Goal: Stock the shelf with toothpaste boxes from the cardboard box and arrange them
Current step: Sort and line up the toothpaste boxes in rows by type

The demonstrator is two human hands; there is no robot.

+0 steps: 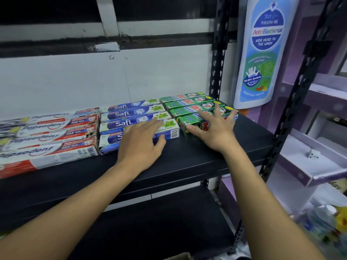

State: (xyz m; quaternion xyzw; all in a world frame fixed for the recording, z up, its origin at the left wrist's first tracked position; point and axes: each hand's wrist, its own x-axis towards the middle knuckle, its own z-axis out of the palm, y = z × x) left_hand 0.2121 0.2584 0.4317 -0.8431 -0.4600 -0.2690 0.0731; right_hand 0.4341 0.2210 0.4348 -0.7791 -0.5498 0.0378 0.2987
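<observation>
Black shelf (197, 156): Pepsodent boxes (48, 136), Safi, green. Laid left hand (139, 141) flat on front Safi box (169, 133), right hand (216, 128) splayed over front green box (189, 121) (fingers straight). Judged arranging; needed fronts squared next.

Shelf (206, 156) front strip lies bare — toothpaste boxes (131, 117) crowd behind.

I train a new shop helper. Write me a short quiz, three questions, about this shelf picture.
1. Which does the left hand touch? A) Pepsodent boxes B) Safi boxes C) green boxes
2. True or false: the right hand touches no box.
3. Fill in: the Pepsodent boxes lie to the ___ of the Safi boxes.
Key: 1 B; 2 false, it rests on the green boxes; 3 left.
</observation>
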